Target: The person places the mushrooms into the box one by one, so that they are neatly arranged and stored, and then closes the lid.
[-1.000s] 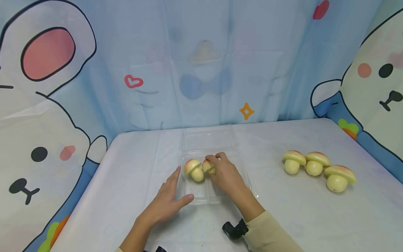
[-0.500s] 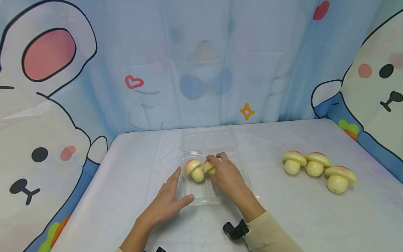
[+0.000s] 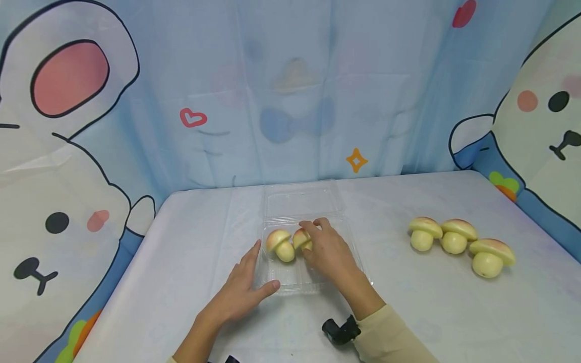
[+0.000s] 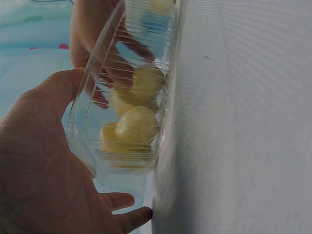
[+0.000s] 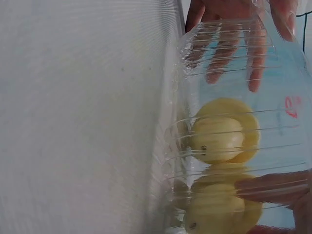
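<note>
Mushroom (image 3: 301, 238) | under right hand (image 3: 329, 252) grip | inside clear tray (image 3: 313, 285)

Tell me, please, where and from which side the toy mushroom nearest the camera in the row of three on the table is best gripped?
Take the nearest loose mushroom by its round stem, from above and the near side. It lies tipped, cap toward the far right and pale stem facing the camera, so the stem is exposed. A neighbour crowds its far-left side, while the table in front is open.
</note>
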A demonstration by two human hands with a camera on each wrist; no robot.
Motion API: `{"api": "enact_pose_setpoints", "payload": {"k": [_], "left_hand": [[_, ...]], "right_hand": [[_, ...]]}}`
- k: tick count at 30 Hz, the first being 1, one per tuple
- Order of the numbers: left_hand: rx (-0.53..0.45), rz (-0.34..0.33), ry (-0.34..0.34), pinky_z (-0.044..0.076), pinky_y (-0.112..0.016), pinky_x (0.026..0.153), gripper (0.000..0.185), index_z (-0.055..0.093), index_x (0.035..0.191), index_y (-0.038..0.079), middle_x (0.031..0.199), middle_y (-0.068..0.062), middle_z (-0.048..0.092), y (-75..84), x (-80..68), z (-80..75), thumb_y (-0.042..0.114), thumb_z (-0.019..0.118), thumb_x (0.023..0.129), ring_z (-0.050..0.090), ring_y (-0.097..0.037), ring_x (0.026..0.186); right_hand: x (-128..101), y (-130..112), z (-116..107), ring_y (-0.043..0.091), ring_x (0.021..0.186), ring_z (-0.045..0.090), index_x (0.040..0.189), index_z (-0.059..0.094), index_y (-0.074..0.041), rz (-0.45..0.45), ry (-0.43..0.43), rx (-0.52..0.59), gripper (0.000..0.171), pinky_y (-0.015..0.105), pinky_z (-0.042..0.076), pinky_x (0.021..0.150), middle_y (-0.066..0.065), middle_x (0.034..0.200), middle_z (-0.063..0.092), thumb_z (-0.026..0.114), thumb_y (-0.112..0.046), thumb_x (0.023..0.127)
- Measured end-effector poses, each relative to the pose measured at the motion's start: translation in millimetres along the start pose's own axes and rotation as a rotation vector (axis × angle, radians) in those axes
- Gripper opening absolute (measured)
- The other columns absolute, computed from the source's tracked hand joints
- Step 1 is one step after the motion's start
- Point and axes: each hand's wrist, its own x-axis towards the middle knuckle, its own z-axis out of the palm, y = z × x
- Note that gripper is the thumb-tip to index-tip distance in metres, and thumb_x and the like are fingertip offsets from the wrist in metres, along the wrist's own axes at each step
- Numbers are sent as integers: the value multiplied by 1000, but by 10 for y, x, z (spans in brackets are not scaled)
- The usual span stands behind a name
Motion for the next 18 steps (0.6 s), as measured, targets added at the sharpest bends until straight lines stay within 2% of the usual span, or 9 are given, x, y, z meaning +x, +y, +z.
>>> {"api": "enact_pose_setpoints", "payload": {"k": [11,18], "left_hand": [[7,4,1,10,-66,127,99,5,168,20,173,-10,17,-7,-6,2,55,64,97,17,-33,160],[2,1,-7,9,-66,127,99,4,168,22,174,-10,16,-1,-7,-2,56,63,97,16,-34,160]], "right_hand": [[-15,-14,-105,39,113,64,142,62,-14,-14,39,21,62,52,58,77,18,139,57,81,-13,83],[-22,-45,-182,40,119,62,145,60,-16,9,38,37,62,53,58,82,19,143,55,80,-13,86]]}}
